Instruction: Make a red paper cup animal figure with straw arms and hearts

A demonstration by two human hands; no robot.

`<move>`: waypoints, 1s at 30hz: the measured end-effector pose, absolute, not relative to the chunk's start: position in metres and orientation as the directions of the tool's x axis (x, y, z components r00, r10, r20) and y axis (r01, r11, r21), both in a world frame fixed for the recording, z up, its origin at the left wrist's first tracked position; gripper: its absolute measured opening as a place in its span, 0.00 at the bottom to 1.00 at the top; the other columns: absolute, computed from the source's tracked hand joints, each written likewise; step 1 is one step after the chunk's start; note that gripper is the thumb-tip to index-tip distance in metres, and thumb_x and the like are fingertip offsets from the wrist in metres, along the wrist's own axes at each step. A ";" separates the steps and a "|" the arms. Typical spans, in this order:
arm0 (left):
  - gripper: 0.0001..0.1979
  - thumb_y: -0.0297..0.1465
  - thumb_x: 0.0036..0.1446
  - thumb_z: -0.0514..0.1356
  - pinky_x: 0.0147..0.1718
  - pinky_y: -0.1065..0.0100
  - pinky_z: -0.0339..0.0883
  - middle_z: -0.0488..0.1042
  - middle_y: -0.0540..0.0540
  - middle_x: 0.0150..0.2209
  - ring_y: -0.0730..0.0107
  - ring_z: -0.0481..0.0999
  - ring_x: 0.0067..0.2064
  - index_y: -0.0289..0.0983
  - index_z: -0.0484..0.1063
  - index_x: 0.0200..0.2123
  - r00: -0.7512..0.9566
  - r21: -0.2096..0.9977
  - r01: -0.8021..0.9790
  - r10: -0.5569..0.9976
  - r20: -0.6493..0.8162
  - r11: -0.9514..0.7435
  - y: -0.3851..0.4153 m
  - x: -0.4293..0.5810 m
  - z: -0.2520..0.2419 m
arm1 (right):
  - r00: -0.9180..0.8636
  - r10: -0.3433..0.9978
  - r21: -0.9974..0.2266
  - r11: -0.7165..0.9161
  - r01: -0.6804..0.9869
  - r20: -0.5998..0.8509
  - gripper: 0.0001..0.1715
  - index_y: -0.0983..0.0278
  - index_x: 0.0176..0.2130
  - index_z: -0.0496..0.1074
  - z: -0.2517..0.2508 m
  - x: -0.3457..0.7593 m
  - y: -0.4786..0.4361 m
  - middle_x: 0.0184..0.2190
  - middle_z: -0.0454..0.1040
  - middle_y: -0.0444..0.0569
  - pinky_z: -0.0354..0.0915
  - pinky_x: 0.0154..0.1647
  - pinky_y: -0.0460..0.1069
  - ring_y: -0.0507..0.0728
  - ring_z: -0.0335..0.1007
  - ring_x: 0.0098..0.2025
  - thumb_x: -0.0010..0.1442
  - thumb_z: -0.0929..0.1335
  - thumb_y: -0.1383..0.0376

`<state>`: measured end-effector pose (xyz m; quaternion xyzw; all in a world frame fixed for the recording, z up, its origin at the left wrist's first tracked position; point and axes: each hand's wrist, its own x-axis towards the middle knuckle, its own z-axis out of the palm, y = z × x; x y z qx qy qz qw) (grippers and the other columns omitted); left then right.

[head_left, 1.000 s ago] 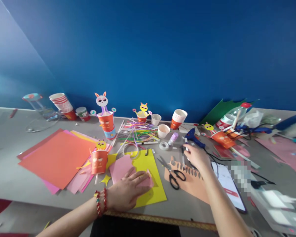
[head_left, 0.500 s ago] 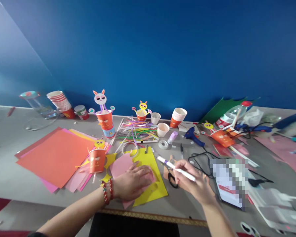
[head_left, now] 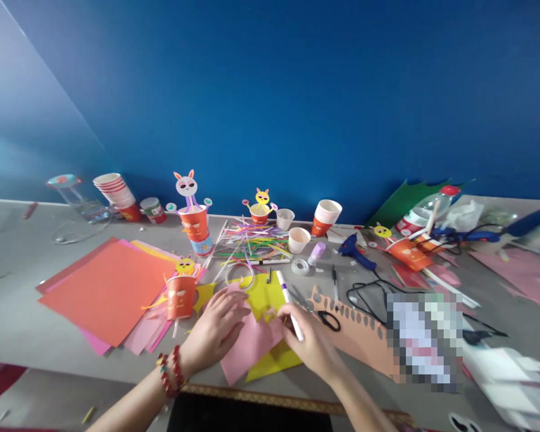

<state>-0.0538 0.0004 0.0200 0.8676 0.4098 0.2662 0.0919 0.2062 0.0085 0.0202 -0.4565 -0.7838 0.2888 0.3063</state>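
Observation:
My left hand (head_left: 216, 327), with a red bead bracelet at the wrist, lies flat with fingers stretched on a pink paper piece (head_left: 249, 348). That piece rests on a yellow sheet (head_left: 270, 294) near the table's front edge. My right hand (head_left: 312, 345) is closed on a white marker with a purple band (head_left: 288, 303), its far end pointing away from me. The right hand's fingertips also touch the pink paper's right edge.
Black scissors (head_left: 326, 318) lie on an orange paper cut-out (head_left: 364, 336) to the right. Orange and pink sheets (head_left: 108, 288) lie at left, with a decorated orange cup (head_left: 180, 294) beside them. Straws (head_left: 252, 243), cup stacks (head_left: 326, 216), tape (head_left: 300, 266), a blue glue gun (head_left: 355, 249) sit further back.
My right hand picked up the marker from beyond the scissors and brought it left to the pink paper. My left hand stayed on the pink paper, which shifted slightly.

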 end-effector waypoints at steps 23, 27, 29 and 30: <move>0.17 0.28 0.63 0.56 0.60 0.46 0.62 0.70 0.40 0.59 0.50 0.67 0.60 0.41 0.70 0.55 0.612 0.321 0.701 0.768 0.188 -0.637 0.002 -0.018 0.012 | -0.205 0.942 -0.720 0.335 0.607 0.266 0.04 0.59 0.39 0.67 -0.006 0.202 0.013 0.33 0.79 0.47 0.72 0.41 0.51 0.59 0.78 0.37 0.62 0.64 0.68; 0.21 0.29 0.60 0.60 0.62 0.47 0.61 0.69 0.41 0.60 0.51 0.68 0.60 0.41 0.68 0.57 0.676 0.317 0.673 0.730 0.104 -0.669 0.001 -0.011 0.010 | -0.254 0.938 -0.562 0.345 0.752 0.236 0.06 0.60 0.38 0.69 -0.008 0.196 0.007 0.32 0.80 0.48 0.71 0.33 0.49 0.59 0.79 0.33 0.65 0.63 0.69; 0.21 0.28 0.61 0.59 0.62 0.48 0.60 0.70 0.42 0.59 0.53 0.68 0.59 0.41 0.67 0.57 0.688 0.305 0.672 0.721 0.084 -0.675 0.002 -0.009 0.009 | -0.298 0.928 -0.424 0.369 0.827 0.225 0.08 0.60 0.40 0.72 -0.009 0.197 0.006 0.32 0.80 0.50 0.70 0.32 0.49 0.60 0.79 0.32 0.66 0.63 0.69; 0.20 0.27 0.62 0.57 0.62 0.48 0.60 0.71 0.42 0.59 0.53 0.69 0.59 0.41 0.67 0.57 0.687 0.296 0.674 0.722 0.084 -0.677 0.002 -0.009 0.008 | -0.318 0.921 -0.369 0.383 0.847 0.224 0.09 0.60 0.41 0.73 -0.009 0.200 0.007 0.32 0.81 0.51 0.70 0.32 0.49 0.61 0.79 0.32 0.67 0.63 0.68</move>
